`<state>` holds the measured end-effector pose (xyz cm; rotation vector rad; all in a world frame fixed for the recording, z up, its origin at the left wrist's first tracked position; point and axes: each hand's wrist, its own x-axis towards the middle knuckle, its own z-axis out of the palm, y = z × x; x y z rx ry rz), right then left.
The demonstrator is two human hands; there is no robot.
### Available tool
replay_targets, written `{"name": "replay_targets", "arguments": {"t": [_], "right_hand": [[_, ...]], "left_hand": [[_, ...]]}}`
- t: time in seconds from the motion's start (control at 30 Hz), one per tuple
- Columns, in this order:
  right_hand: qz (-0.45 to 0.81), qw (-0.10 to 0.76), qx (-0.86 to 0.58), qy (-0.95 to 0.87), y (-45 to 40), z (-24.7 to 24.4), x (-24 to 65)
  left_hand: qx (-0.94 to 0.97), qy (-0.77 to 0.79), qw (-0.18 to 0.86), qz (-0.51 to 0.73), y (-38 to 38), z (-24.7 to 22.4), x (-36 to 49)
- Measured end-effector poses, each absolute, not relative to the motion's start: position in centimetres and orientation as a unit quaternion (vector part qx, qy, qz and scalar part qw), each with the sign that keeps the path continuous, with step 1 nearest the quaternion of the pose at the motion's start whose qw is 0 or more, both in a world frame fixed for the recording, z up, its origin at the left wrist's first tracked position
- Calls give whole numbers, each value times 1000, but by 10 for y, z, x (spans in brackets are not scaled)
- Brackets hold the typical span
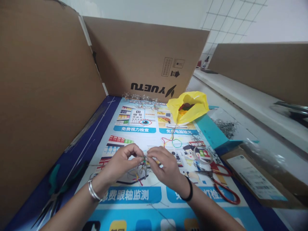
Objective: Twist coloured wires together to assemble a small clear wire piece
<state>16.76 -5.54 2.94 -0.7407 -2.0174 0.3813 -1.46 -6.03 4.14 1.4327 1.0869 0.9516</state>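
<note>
Over the middle of the printed poster (149, 205), my left hand (126, 158) and my right hand (165, 163) meet fingertip to fingertip. Both pinch a small bundle of thin wires (144, 170), grey with some green, yellow and red strands, which dangles below the fingers. Exactly what each fingertip grips is too small to make out. Beyond the hands, coloured thread (172, 140) in red and green runs down from a yellow bag (190, 107).
Red-handled scissors (222, 181) and a tape roll (202, 154) lie to the right. Green-handled pliers (54, 195) rest at left. A turquoise box (211, 133) holds tangled wire (225, 127); more wire pieces (141, 100) lie against the cardboard wall (144, 57). A brown carton (262, 179) stands at right.
</note>
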Motion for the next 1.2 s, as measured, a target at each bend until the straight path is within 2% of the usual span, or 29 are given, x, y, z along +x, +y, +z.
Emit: {"name": "replay_targets", "arguments": {"t": [0.17,0.4,0.87,1.2], "right_hand": [[270,428,-375,-776,-53,26,166],[394,387,-396,-733,-53,29,164],[477,342,-370,-720,-48,29,172],[454,366,-406,-704,-51,36,166]], "left_hand": [[631,450,493,394,-60,41,-14],[665,427,454,411,-63,36,-11],[757,416,285,416,-67,42,-9],[796,382,223,413,-71,36,-7]]}}
